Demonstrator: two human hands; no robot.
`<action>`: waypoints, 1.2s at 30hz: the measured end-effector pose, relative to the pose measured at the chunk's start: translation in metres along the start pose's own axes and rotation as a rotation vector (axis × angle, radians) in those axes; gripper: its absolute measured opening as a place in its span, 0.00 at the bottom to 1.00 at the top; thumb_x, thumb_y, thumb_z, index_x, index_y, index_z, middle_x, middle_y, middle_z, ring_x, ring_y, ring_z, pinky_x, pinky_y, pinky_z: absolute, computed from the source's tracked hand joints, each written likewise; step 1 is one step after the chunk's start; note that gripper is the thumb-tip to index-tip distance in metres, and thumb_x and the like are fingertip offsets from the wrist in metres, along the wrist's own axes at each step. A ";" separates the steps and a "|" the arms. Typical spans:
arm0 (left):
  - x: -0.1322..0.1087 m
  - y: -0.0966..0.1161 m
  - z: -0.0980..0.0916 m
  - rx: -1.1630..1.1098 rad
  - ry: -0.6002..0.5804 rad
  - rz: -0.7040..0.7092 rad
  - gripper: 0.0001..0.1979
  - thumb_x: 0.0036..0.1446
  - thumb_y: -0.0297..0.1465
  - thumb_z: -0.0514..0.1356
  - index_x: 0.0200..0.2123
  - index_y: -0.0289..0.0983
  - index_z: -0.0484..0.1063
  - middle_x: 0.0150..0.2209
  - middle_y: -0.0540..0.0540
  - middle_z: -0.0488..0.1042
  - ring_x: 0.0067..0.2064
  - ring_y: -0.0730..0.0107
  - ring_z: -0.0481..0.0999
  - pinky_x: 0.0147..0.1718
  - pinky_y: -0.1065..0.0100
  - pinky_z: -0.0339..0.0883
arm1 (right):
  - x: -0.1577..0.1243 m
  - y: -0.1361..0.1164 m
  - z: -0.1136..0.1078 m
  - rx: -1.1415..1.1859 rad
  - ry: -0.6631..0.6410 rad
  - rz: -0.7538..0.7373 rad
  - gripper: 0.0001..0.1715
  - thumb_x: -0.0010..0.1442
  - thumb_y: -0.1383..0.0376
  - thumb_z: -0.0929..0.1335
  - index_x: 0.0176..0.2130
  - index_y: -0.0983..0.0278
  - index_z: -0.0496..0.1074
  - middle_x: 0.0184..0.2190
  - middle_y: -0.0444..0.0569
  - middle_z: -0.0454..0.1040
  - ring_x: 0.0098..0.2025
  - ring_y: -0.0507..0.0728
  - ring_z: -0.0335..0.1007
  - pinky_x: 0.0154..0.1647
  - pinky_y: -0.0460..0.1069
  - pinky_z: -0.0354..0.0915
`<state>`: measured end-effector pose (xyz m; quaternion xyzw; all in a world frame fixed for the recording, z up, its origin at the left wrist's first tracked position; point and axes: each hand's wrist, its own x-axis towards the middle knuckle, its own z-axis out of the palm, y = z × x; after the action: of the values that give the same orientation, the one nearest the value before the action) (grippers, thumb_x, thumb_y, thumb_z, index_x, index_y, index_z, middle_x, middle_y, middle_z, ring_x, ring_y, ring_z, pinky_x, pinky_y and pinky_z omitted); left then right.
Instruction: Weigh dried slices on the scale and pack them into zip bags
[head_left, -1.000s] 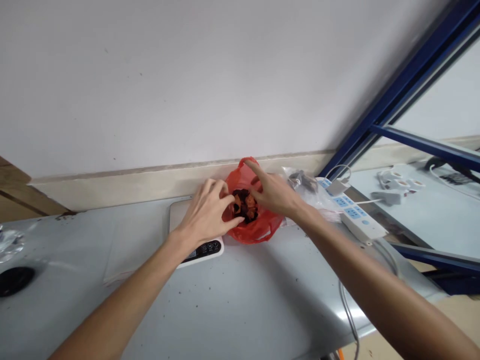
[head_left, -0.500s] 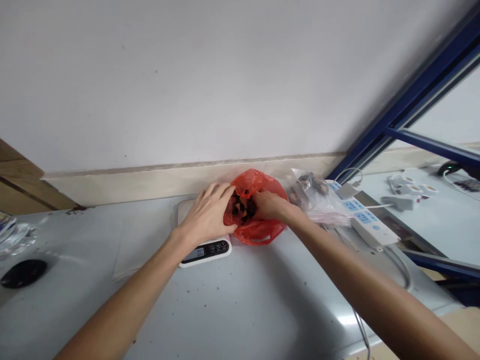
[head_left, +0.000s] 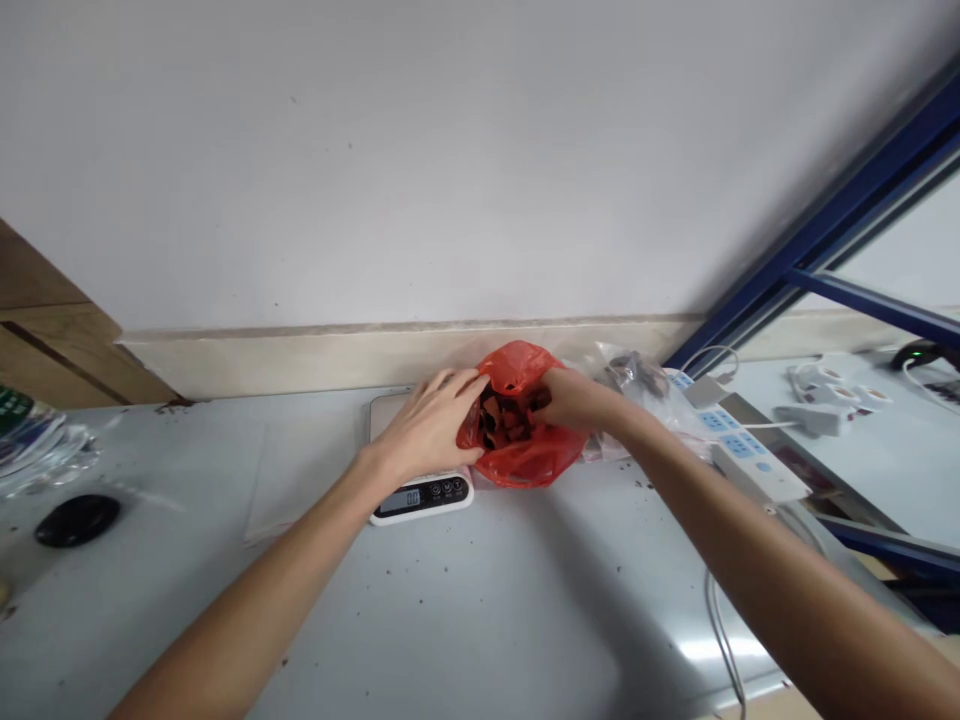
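Note:
A red plastic bag (head_left: 529, 468) stands open on the table, with dark brown pieces (head_left: 510, 415) inside. My left hand (head_left: 435, 420) grips the bag's left edge, fingers behind and thumb in front. Inside the opening on the right is my right hand (head_left: 566, 400), its fingers bent over the pieces; whether it holds one cannot be made out. Partly under my left hand lies a white kitchen scale (head_left: 424, 508), its display reading 0.0.
Right of the bag lie a clear bag with dark items (head_left: 645, 385) and a white power strip (head_left: 757, 470) with cables. A black oval object (head_left: 77, 520) and clear plastic (head_left: 56, 455) are at left. A blue frame (head_left: 832, 220) borders the right.
The view has shifted a little. My right hand has drawn slightly up and right within the bag, and more of the dark pieces show. My left hand keeps its hold.

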<state>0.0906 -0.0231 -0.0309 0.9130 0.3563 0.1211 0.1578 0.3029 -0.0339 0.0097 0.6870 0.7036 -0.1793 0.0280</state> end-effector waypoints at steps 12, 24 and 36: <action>-0.048 -0.051 -0.046 -0.118 0.151 -0.188 0.22 0.67 0.42 0.52 0.55 0.38 0.77 0.56 0.40 0.78 0.57 0.53 0.77 0.58 0.54 0.72 | -0.009 -0.048 -0.010 0.373 -0.319 -0.455 0.10 0.59 0.71 0.69 0.41 0.64 0.78 0.35 0.45 0.79 0.30 0.51 0.74 0.32 0.46 0.69; -0.072 -0.078 -0.049 -0.108 -0.155 -0.419 0.28 0.67 0.40 0.52 0.64 0.36 0.71 0.58 0.37 0.79 0.55 0.56 0.80 0.53 0.59 0.72 | 0.019 -0.129 0.025 -0.214 -0.202 -0.438 0.16 0.60 0.76 0.68 0.45 0.62 0.79 0.51 0.57 0.76 0.37 0.56 0.76 0.28 0.47 0.57; -0.071 -0.077 -0.054 -0.056 -0.163 -0.413 0.28 0.66 0.43 0.52 0.64 0.37 0.72 0.57 0.38 0.80 0.55 0.55 0.79 0.52 0.60 0.72 | 0.002 -0.113 0.018 -0.160 0.003 -0.417 0.17 0.60 0.70 0.72 0.50 0.62 0.76 0.48 0.54 0.78 0.39 0.56 0.72 0.30 0.47 0.54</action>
<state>-0.0258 -0.0074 -0.0181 0.8226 0.5184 0.0218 0.2326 0.1887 -0.0367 0.0164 0.5226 0.8425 -0.1236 0.0438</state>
